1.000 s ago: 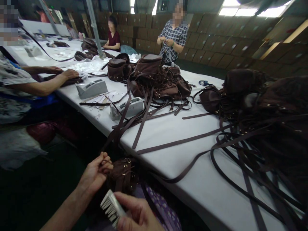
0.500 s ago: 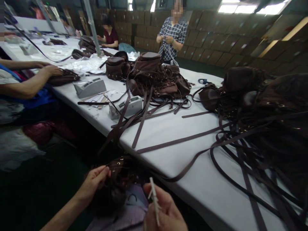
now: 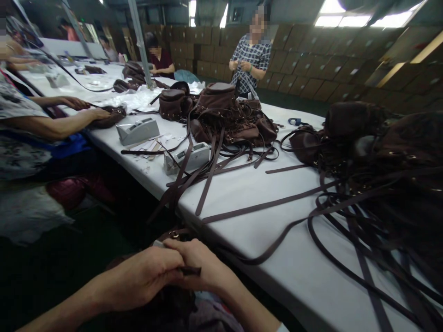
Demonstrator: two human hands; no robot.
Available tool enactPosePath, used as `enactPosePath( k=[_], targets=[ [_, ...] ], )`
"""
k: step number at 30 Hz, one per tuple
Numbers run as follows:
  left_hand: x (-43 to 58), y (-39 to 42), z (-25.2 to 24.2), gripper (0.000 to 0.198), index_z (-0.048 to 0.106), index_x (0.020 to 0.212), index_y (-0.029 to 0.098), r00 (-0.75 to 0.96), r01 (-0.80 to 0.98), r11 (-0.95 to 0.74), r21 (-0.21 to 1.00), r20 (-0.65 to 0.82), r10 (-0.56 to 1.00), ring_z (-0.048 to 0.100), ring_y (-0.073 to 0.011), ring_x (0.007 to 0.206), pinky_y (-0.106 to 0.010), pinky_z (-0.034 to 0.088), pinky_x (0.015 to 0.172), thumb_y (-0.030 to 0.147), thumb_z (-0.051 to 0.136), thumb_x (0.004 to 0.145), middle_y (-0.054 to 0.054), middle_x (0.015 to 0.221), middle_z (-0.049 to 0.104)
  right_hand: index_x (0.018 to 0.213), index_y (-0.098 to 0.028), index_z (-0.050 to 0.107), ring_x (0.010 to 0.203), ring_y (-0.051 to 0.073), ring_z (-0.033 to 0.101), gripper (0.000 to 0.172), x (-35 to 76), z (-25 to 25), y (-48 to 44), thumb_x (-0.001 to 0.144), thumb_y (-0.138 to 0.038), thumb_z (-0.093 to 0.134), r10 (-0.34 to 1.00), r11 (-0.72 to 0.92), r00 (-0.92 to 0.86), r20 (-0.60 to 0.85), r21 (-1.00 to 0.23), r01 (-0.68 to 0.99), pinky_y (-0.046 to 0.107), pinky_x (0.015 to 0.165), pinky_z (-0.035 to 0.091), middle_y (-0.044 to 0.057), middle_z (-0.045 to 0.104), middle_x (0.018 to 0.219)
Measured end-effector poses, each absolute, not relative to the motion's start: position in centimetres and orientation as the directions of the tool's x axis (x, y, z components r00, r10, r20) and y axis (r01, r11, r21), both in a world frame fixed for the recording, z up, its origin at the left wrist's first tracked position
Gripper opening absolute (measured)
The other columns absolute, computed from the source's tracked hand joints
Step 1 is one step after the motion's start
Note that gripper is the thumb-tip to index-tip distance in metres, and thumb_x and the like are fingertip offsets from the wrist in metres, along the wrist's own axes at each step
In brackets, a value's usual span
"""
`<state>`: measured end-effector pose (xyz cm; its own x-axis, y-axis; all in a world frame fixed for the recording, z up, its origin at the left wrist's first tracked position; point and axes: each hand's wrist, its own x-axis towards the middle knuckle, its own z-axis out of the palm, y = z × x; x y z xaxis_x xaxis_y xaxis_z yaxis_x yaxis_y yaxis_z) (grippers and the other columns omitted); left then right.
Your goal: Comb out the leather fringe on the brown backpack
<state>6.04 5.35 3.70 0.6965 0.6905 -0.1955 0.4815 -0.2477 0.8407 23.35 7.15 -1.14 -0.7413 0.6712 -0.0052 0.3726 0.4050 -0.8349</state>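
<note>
Low in front of me, against the table's near edge, a dark brown leather bag [image 3: 175,299] rests on my lap, mostly covered by my hands. My left hand [image 3: 141,276] is closed, and a short dark leather strap end [image 3: 192,270] pokes out of its grip. Crossing over from the right, my right hand [image 3: 204,265] is closed too, its fingertips meeting the left hand. A pale bit of the white strip [image 3: 158,243] shows at those fingertips; the rest is hidden. Just above them sits a gold-coloured ring [image 3: 174,234] on the bag.
Brown leather bags [image 3: 218,108] are heaped on the white table [image 3: 249,198], with a larger pile [image 3: 380,138] at right and long straps trailing. Two grey tape dispensers [image 3: 138,131] stand at left. A co-worker's hands [image 3: 98,113] handle another bag; a person [image 3: 251,55] stands across the table.
My right hand has moved left and up with the white strip to meet my left hand at the bag. My left hand has turned over and now grips a strap end.
</note>
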Motion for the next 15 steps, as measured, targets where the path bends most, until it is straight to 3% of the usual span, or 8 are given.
enactPosePath(
  k=[2, 4, 7, 10, 12, 15],
  targets=[
    [6.2, 6.1, 4.6, 0.027, 0.066, 0.112, 0.026, 0.734, 0.427, -0.277, 0.861, -0.151, 0.662, 0.062, -0.0215, 0.094, -0.027, 0.042, 0.083, 0.027, 0.045, 0.095, -0.003, 0.102, 0.069, 0.086, -0.016, 0.067, 0.079, 0.021, 0.062, 0.016, 22.7, -1.4, 7.1, 0.078, -0.029, 0.063, 0.618, 0.45, -0.786, 0.024, -0.83, 0.329, 0.028, 0.068, 0.045, 0.004, 0.067, 0.084],
    [6.1, 6.7, 4.5, 0.027, 0.068, 0.11, 0.025, 0.706, 0.391, -0.223, 0.893, -0.135, 0.695, 0.063, -0.0219, 0.09, -0.028, 0.044, 0.08, 0.028, 0.047, 0.094, -0.004, 0.097, 0.07, 0.076, -0.017, 0.065, 0.07, 0.017, 0.062, 0.013, 22.6, -1.4, 6.9, 0.08, -0.029, 0.062, 0.616, 0.327, -0.787, -0.035, -0.897, 0.296, 0.025, 0.061, 0.046, 0.001, 0.065, 0.074],
    [6.1, 7.2, 2.6, 0.026, 0.07, 0.078, 0.017, 0.587, 0.3, 0.057, 0.952, -0.231, 0.776, 0.057, -0.0162, 0.062, -0.025, 0.042, 0.059, 0.032, 0.053, 0.09, -0.003, 0.07, 0.065, 0.068, -0.018, 0.059, 0.042, 0.009, 0.052, 0.022, 23.2, -1.4, 6.3, 0.084, -0.034, 0.058, 0.516, -0.112, -0.806, -0.29, -0.956, 0.272, 0.018, 0.042, 0.042, -0.005, 0.055, 0.051],
    [6.2, 7.2, -0.1, 0.032, 0.064, 0.068, 0.014, 0.541, 0.198, 0.172, 0.965, -0.254, 0.802, 0.048, -0.012, 0.059, -0.022, 0.037, 0.054, 0.039, 0.058, 0.087, 0.0, 0.065, 0.055, 0.069, -0.017, 0.059, 0.028, 0.006, 0.043, 0.029, 23.7, -2.5, 5.3, 0.081, -0.043, 0.061, 0.324, -0.476, -0.845, -0.426, -0.845, 0.244, 0.015, 0.031, 0.035, -0.007, 0.05, 0.041],
    [5.9, 6.8, -1.5, 0.033, 0.067, 0.076, 0.015, 0.567, 0.169, 0.158, 0.973, -0.227, 0.792, 0.051, -0.0135, 0.068, -0.022, 0.04, 0.061, 0.044, 0.057, 0.087, -0.001, 0.075, 0.057, 0.08, -0.015, 0.064, 0.026, 0.008, 0.044, 0.036, 23.6, -4.1, 4.3, 0.073, -0.049, 0.07, 0.262, -0.628, -0.868, -0.423, -0.757, 0.18, 0.016, 0.029, 0.035, -0.006, 0.053, 0.041],
    [4.0, 5.6, -2.7, 0.052, 0.06, 0.12, 0.019, 0.675, 0.065, 0.299, 0.952, -0.262, 0.689, 0.058, -0.0237, 0.099, -0.031, 0.045, 0.084, 0.058, 0.045, 0.088, -0.009, 0.109, 0.062, 0.085, -0.012, 0.065, 0.025, 0.009, 0.045, 0.045, 23.5, -6.7, 2.5, 0.065, -0.05, 0.076, 0.291, -0.776, -0.865, -0.408, -0.629, 0.036, 0.016, 0.027, 0.036, -0.004, 0.057, 0.044]
  ],
)
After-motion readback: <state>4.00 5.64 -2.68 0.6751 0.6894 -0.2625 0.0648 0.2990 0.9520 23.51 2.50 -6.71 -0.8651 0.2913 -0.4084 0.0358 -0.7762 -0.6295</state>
